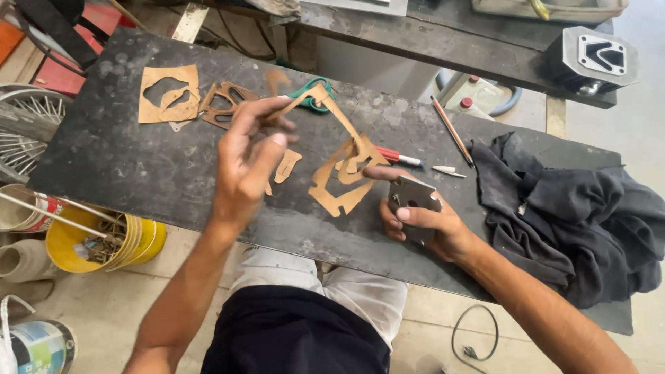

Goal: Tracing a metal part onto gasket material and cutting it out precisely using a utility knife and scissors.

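The left hand (244, 161), raised nearest the camera, pinches between thumb and fingers (255, 111) a thin brown gasket cutout (343, 170), a floppy angular strip whose lower end lies on the dark counter (138, 173). The right hand (422, 225) grips a small grey metal plate (414, 197) at the counter's near edge, just beside the cutout. Green-handled scissors (313, 97) lie behind.

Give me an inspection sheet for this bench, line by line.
Surface: dark, scuffed bench top.
Job's things: brown paper cutout strip; grey metal plate.
Clutter: paper scraps, green scissors, red marker, pencil, dark cloth.
Hands: left hand pinches the strip; right hand holds the plate.
Cables: black cord on floor.
Surroundings: yellow bucket, wheel spokes, metal block.
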